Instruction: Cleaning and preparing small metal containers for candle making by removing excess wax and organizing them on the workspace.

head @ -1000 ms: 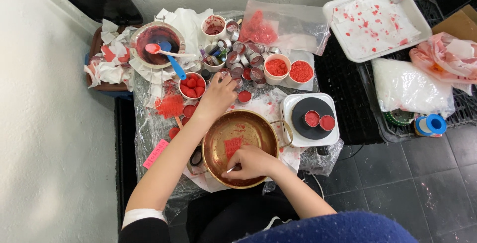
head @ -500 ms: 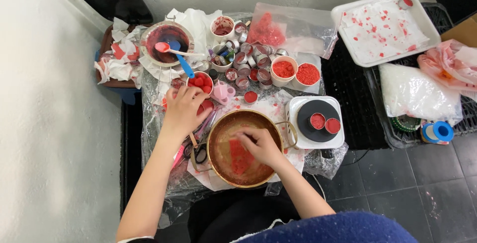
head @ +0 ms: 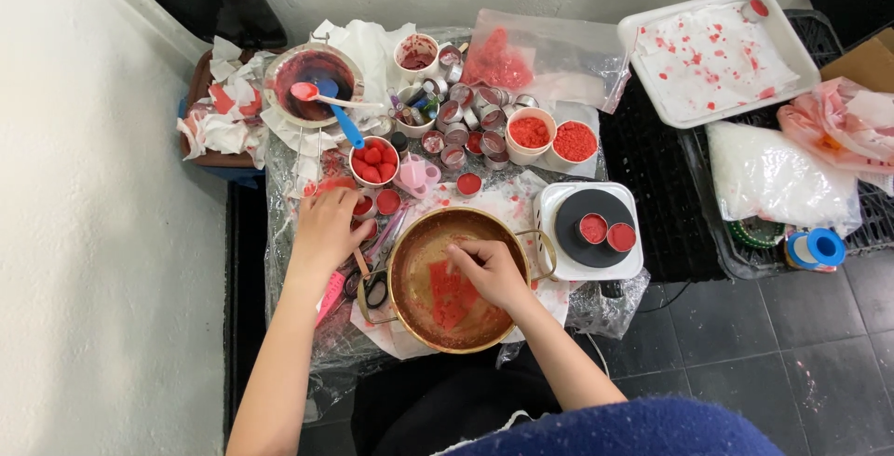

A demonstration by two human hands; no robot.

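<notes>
Work looked partway thru, judging by the spread: several small metal cups sat in a cluster at the back of the table, some w/ red inside, others looking bare; two white bowls of red crumbs stood just right of them, & two filled red cups rested on the black hot plate. A white bowl of red pieces sat near the left side, beside a glass bowl w/ blue-handled spoon. The brass pan sat at the front edge, a flat red slab across its bottom – so prob. more red material left to break up or lift out. Right hand was inside the pan, fingers curled & bunched together w/ tips down on the slab's upper edge; whether it pinched a piece or just pressed, couldn't tell. Left hand lay palm-down on the plastic-covered table just left of the pan, fingers loosely bent toward small red cups, touching or nearly so; nothing clearly gripped. Scissors lay between that hand & the pan.
</notes>
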